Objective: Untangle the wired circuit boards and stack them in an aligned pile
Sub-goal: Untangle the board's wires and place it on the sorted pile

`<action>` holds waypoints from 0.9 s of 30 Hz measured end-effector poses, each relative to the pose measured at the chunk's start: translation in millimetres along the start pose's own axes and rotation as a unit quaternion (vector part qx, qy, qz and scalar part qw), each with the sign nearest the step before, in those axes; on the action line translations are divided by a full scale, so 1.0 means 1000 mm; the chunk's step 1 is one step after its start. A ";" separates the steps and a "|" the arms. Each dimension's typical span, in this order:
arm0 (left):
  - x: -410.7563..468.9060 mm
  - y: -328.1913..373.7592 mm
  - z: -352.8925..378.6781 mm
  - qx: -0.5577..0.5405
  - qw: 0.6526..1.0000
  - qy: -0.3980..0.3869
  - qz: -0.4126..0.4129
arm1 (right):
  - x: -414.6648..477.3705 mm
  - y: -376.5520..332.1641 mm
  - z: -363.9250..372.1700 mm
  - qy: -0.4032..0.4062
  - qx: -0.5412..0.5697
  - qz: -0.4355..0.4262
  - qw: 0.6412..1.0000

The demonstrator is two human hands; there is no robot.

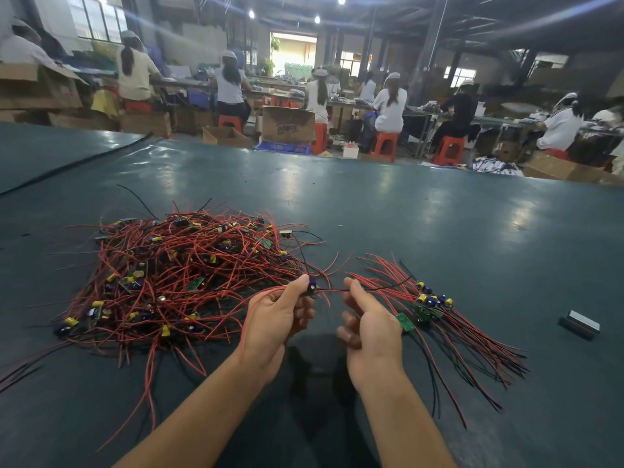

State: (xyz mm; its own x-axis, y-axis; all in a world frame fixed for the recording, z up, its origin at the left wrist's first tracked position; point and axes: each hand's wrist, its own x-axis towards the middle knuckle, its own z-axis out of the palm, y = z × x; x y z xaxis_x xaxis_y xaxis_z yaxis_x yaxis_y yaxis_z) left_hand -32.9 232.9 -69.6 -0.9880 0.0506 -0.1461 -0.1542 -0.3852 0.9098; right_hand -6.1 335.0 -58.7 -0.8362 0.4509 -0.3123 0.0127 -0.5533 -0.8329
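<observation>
A big tangled heap (182, 268) of small circuit boards with red and black wires lies on the dark green table at centre left. My left hand (280, 319) pinches one small board with a blue capacitor (312, 286) at the heap's right edge. My right hand (368, 319) grips the red and black wires (334, 290) that run from that board. Right of my hands lies an aligned pile of boards (429, 305), its wires fanning out toward the front right.
A small grey rectangular block (580, 324) lies on the table at the right. A black cable (74, 163) crosses the table's far left. Beyond the far edge, several people sit on red stools among cardboard boxes (287, 125).
</observation>
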 end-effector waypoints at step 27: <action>0.005 0.012 -0.009 -0.009 1.000 -0.012 -0.019 | 0.010 -0.017 -0.016 0.031 0.079 -0.105 0.991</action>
State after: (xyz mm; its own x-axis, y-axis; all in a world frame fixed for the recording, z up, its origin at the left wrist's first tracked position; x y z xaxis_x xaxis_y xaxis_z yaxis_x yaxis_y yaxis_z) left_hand -39.2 220.5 -63.0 -0.9813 0.0870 -0.1718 -0.1924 -0.3992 0.8965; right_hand -6.2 360.2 -54.5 -0.7755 0.6078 -0.1710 -0.2480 -0.5423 -0.8027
